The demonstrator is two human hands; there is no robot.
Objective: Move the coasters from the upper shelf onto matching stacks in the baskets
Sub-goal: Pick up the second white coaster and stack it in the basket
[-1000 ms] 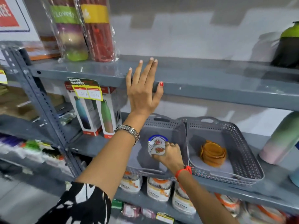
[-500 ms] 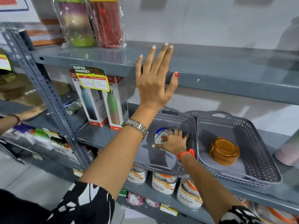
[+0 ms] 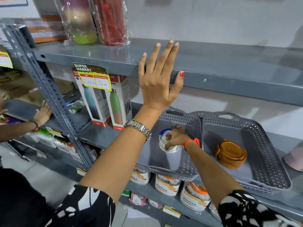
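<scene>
Your open left hand (image 3: 158, 79) rests flat on the bare grey metal upper shelf (image 3: 229, 63). Your right hand (image 3: 177, 136) grips the white floral coaster stack (image 3: 167, 141) in the left grey perforated basket (image 3: 185, 169); amber coasters (image 3: 231, 154) fill the right basket (image 3: 265, 161). Likely nearly done.

Grey metal shelving unit, perforated upright post (image 3: 49, 94) at left. Upper shelf (image 3: 229, 63) carries two plastic-wrapped bottles (image 3: 96, 20) at far left, with the left hand (image 3: 159, 79) flat against its front edge. Middle shelf (image 3: 101, 136) carries two boxed bottles (image 3: 106, 102) at left, then two grey perforated baskets side by side, touching: the left basket (image 3: 193, 125) and the right basket (image 3: 270, 161); lower shelf (image 3: 180, 203) carries a row of labelled tubs (image 3: 167, 185).
</scene>
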